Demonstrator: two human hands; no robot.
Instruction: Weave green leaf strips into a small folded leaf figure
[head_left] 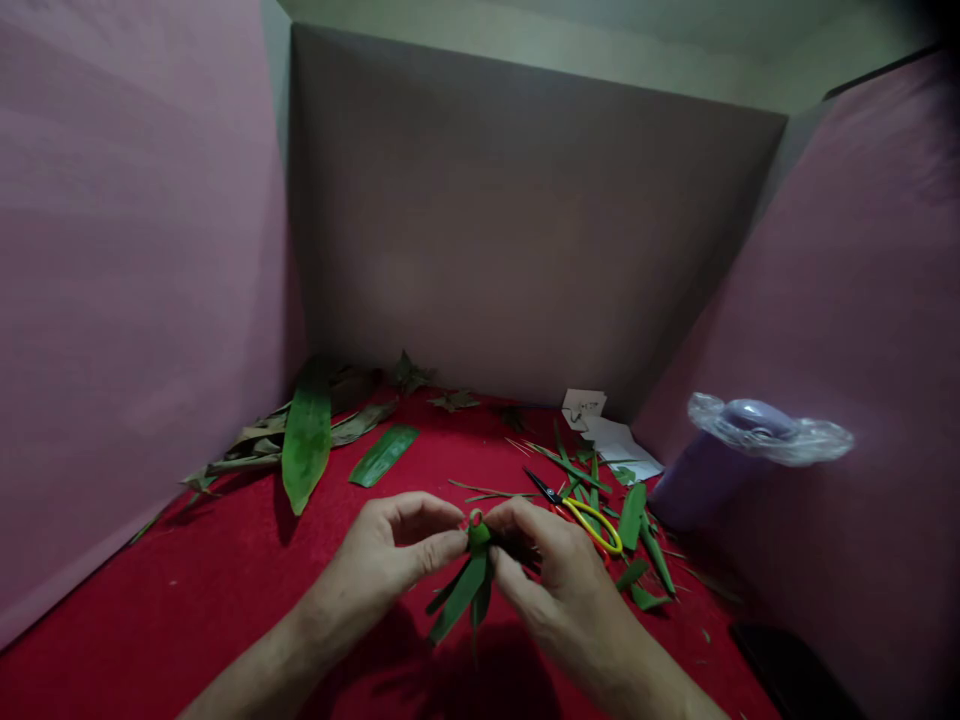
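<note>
Between my two hands is a small bundle of folded green leaf strips [466, 590], with a little loop at its top and several strip ends hanging down. My left hand [394, 550] pinches the folded knot from the left with thumb and forefinger. On the other side, my right hand [551, 565] grips the bundle near the knot, its fingertips partly hidden behind the leaf. Scissors with yellow handles [592, 520] and dark blades lie just beyond my right hand.
A long green leaf [307, 435] rests on dry leaves at the left, near a cut leaf piece [384, 455]. Leaf scraps [634, 515] and white paper [619, 445] lie right. A purple bin with a plastic liner [705, 475] stands against the right wall. Red cloth [255, 580] covers the surface.
</note>
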